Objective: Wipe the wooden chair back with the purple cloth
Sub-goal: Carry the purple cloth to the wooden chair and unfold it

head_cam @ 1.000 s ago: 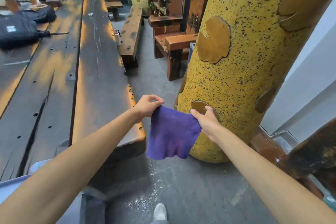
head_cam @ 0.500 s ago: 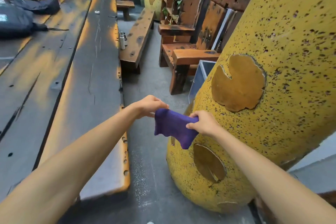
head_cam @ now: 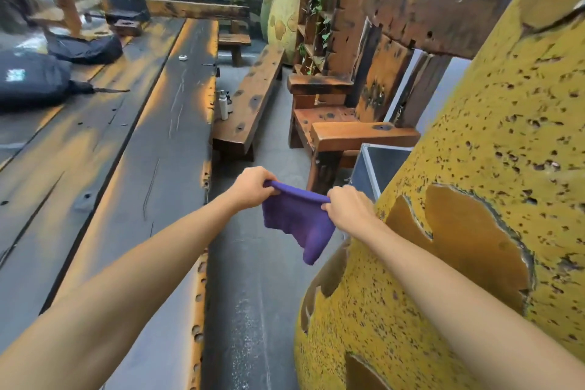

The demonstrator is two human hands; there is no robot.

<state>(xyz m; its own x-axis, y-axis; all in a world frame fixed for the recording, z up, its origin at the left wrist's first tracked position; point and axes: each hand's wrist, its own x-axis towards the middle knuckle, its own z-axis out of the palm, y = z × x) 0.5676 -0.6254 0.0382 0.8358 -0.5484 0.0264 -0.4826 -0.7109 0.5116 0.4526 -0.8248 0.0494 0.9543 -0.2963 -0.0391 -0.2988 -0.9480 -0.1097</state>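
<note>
The purple cloth (head_cam: 296, 218) hangs folded in the air between my hands, over the grey floor. My left hand (head_cam: 251, 188) pinches its upper left corner and my right hand (head_cam: 348, 209) grips its upper right edge. The wooden chair (head_cam: 354, 133) stands ahead and to the right, past my hands, with its orange-brown chair back (head_cam: 384, 79) rising behind the seat. Part of the chair's right side is hidden by the yellow pillar.
A big yellow speckled pillar (head_cam: 474, 199) fills the right side, close to my right arm. A long dark wooden table (head_cam: 133, 136) runs along the left with black bags (head_cam: 31, 79) on it. A wooden bench (head_cam: 250, 104) and a metal-framed box (head_cam: 376, 164) lie near the chair.
The view has advanced toward the chair, which now looks nearer and larger. My hands still hold the cloth, which hangs lower and more spread than half a second ago.
</note>
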